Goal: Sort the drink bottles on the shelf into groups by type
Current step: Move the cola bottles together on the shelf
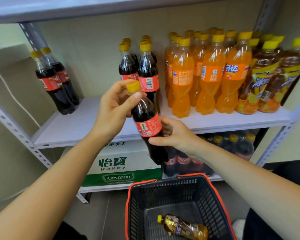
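**In front of the shelf (76,125): cola bottle (147,125) getting held mid-air**

Near the shelf's left edge, a pair of colas (55,80) is standing off by itself. Out past the front edge, the left hand (116,104) is pinching the tilted cola bottle's neck right under the yellow cap, and the right hand (173,134) is wrapping round its lower body. Behind them a cola group (139,66) is sitting mid-shelf, then orange sodas (206,71), with iced teas (267,75) crowding the right edge.
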Demonstrator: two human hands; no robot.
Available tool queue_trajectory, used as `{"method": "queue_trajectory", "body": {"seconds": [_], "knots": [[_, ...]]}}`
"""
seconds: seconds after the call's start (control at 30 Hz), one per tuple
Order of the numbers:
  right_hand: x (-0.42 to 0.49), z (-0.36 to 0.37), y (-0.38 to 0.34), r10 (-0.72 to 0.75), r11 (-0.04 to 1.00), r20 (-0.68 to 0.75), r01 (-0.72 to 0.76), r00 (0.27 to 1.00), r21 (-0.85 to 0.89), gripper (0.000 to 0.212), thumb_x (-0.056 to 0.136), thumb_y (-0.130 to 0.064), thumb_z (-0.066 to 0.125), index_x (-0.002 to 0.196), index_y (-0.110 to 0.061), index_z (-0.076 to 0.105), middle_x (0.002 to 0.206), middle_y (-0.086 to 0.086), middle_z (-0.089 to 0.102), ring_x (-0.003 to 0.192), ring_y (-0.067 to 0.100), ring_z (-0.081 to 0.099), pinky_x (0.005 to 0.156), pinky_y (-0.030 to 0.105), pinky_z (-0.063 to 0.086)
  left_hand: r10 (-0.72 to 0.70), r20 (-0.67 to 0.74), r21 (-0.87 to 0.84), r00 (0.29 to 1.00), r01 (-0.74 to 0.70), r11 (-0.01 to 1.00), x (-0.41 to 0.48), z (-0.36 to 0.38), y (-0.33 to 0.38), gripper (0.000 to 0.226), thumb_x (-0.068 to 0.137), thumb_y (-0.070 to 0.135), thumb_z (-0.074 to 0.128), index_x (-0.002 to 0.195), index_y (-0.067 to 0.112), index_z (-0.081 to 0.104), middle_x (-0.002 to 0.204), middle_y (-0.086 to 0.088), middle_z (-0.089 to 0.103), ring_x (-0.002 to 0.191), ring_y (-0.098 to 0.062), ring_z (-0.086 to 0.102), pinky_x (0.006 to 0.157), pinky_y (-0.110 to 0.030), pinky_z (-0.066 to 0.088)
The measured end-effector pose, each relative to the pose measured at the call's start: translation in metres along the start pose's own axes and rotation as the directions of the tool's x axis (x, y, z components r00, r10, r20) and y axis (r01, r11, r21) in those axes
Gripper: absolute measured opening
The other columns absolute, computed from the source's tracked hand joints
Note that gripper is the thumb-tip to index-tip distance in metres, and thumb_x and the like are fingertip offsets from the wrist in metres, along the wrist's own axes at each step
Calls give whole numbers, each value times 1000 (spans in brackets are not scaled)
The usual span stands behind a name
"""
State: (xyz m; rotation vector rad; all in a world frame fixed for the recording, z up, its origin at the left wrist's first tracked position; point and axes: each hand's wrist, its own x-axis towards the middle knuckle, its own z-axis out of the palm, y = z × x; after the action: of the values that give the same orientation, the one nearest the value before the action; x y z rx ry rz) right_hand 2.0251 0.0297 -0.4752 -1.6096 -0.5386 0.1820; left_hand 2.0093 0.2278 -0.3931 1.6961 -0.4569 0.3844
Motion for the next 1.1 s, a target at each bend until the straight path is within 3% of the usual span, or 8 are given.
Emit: {"method": "queue_trajectory", "body": {"seconds": [0.1,0.27,0.43,0.57,0.73,0.83,1.0,1.1], "knots": [[3,-2,-12,-94,996,-68,93,993,-17,67,74,-21,89,134,-30,59,123,-6,72,116,13,67,98,29,54,37,25,13,999,-37,999,-4,9,-1,24,96,20,68,119,24,61,106,-13,74,97,-35,71,68,-45,57],[2,-7,-16,-121,992,-75,118,990,-34,71,73,-16,91,134,-28,58,123,-5,71,114,15,68,95,28,56,175,74,122,982,-183,976,-3,9,0,36,96,13,71,131,23,65,111,-13,74,102,-31,72,90,-49,60],[2,-9,-15,-111,993,-77,107,991,-56,74,69,-16,93,133,-30,59,120,-7,72,111,11,68,89,22,55,179,8,66,984,-179,982,-1,4,-3,21,100,20,66,119,23,75,114,-1,77,98,-31,74,81,-56,62],[4,-10,-17,-111,994,-73,109,991,-22,74,71,-15,92,136,-25,58,121,-4,72,112,13,68,89,23,55,59,-46,-121,997,-64,991,0,1,-7,26,97,23,68,120,13,74,110,-7,78,103,-28,75,89,-52,61],[5,-10,-17,-94,994,-50,96,994,43,71,73,-12,89,136,-22,58,122,-2,72,113,15,69,88,20,54,-15,-36,-280,999,4,960,0,0,-15,28,90,20,73,118,19,73,109,-7,78,101,-23,75,90,-39,59],[5,-7,-17,-76,996,-40,78,996,49,68,74,-14,88,135,-22,59,120,-2,73,111,16,70,89,24,56,7,-45,-245,999,-17,969,-1,-3,-18,25,93,16,73,117,21,74,108,-6,79,100,-23,75,86,-36,60],[5,0,-18,-52,998,-54,53,997,19,61,75,-22,87,129,-20,60,115,-2,75,106,16,72,88,27,57,127,-173,12,977,-127,992,-5,-10,-23,24,87,5,80,110,12,77,95,0,80,78,-15,75,71,-27,59],[7,2,-22,-49,999,-78,51,996,19,60,73,-25,88,126,-20,60,113,-2,75,104,15,72,86,24,57,44,-133,32,990,-40,999,-10,-14,-27,21,89,6,77,107,19,76,91,0,80,84,-17,76,71,-27,60]]}}
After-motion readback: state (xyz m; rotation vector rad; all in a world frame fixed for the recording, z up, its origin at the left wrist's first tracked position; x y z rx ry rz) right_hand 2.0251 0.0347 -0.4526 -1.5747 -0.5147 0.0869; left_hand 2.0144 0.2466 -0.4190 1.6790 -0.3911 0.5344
